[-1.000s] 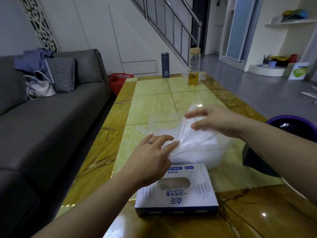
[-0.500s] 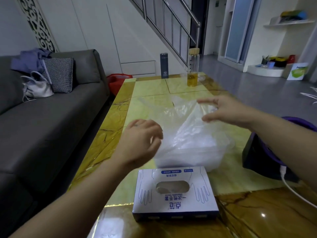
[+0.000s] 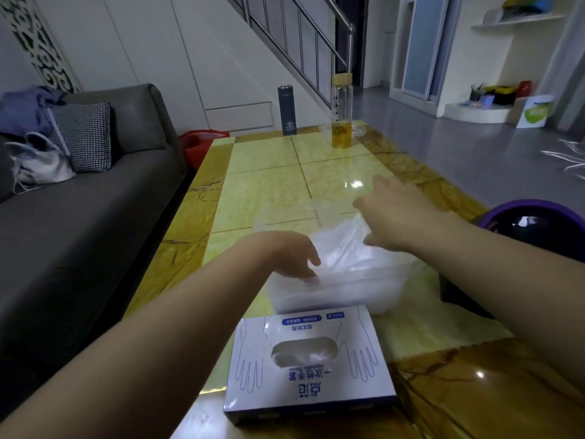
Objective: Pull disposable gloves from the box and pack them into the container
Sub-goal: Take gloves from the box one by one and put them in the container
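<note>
Glossy yellow marble-pattern table [image 3: 269,191]. Near edge: flat white-and-blue cardboard glove box [image 3: 310,384], with a clear plastic container [image 3: 342,289] just behind it. Far end: dark grey metal flask [image 3: 287,110] and glass bottle with wooden lid [image 3: 341,122], both upright, near each other.

- Two arms reach in from the near edge, one on the left side and one on the right.
- The left arm [image 3: 164,337] is long and bare from the near edge up to the wrist.
- The right arm [image 3: 512,280] is bare the same way and looks thicker near the right edge.
- The left hand [image 3: 285,253] is bare, and its thumb shows.
- The right hand [image 3: 395,217] is bare too, and its knuckles show.
</note>
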The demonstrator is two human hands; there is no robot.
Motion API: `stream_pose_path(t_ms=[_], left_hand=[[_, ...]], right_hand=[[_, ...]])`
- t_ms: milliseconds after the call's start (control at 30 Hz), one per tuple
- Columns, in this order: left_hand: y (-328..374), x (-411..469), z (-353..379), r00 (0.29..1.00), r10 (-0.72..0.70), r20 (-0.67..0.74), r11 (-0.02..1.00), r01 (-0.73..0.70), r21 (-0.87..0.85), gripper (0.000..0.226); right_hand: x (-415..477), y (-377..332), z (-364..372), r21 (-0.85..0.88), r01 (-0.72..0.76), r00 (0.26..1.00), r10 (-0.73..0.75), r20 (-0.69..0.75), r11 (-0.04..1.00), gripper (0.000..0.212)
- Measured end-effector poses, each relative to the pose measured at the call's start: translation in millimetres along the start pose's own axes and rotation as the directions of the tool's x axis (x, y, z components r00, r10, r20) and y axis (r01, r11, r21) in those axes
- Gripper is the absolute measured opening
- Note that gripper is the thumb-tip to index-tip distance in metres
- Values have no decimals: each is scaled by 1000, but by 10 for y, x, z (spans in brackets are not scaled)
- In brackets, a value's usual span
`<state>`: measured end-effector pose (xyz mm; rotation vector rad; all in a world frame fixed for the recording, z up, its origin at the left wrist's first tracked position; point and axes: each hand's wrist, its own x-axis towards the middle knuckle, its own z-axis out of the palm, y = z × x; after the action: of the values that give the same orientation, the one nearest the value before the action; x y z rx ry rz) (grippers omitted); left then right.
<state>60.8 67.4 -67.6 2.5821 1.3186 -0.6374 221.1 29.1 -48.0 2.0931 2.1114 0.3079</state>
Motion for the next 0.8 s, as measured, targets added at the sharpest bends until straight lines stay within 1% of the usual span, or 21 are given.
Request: stream_pose_path(t_ms=[33, 67, 100, 133, 167, 200, 233, 267, 333, 400, 467, 533, 633, 700, 733, 767, 800], left_hand=[[2, 35, -17, 1000, 0, 21, 1000, -1, 6, 47], [8, 83, -25, 999, 1, 44, 1000, -1, 7, 48], [11, 122, -24, 998, 1, 68, 1000, -1, 12, 48], [19, 156, -13, 995, 1, 95, 1000, -4, 28, 46], [26, 195, 7, 992, 4, 126, 999, -10, 46, 45], [23, 244, 37, 988, 8, 157, 998, -17, 61, 43], [23, 283, 63, 982, 10, 189, 998, -23, 64, 42], [7, 329, 107, 975, 4, 222, 999, -15, 47, 42], [-56, 464, 221, 960, -38, 277, 997, 54, -48, 43], [-134, 610, 343, 953, -101, 286, 985, 136, -108, 44], [-189, 730, 429, 948, -158, 278, 975, 193, -106, 47], [-186, 784, 463, 944, -172, 281, 974, 206, -94, 49], [-135, 715, 421, 957, -146, 250, 978, 177, -107, 46], [-91, 547, 335, 976, -110, 189, 985, 132, -109, 45], [-75, 437, 269, 989, -87, 117, 990, 100, -103, 45], [-69, 295, 216, 998, -56, 14, 994, 57, -95, 44], [-70, 201, 155, 994, -26, -104, 994, 14, -113, 43]], right_hand=[[36, -37, -12, -20, 37, 995, -39, -94, 999, 41], [72, -76, 7, 27, 83, 988, -79, -134, 996, 39], [102, -133, 44, 126, 120, 989, -108, -99, 985, 39], [136, -192, 106, 219, 126, 992, -129, -3, 968, 47], [182, -233, 199, 270, 101, 979, -144, 142, 958, 60], [240, -255, 306, 292, 71, 947, -156, 280, 954, 77], [294, -253, 398, 291, 53, 908, -168, 385, 955, 92], [339, -245, 472, 295, 46, 877, -179, 445, 954, 103], [429, -198, 594, 318, 36, 847, -197, 493, 948, 114], [515, -178, 715, 314, 42, 826, -210, 523, 948, 120], [580, -189, 780, 269, 95, 807, -233, 543, 958, 122], [624, -203, 818, 225, 138, 789, -245, 563, 964, 123], [646, -233, 798, 208, 115, 774, -219, 594, 971, 119], [573, -258, 712, 211, 90, 769, -202, 606, 973, 117], [527, -257, 642, 217, 92, 778, -206, 593, 972, 111], [452, -265, 548, 220, 106, 796, -216, 566, 970, 101], [396, -240, 457, 220, 113, 829, -214, 517, 969, 90]])
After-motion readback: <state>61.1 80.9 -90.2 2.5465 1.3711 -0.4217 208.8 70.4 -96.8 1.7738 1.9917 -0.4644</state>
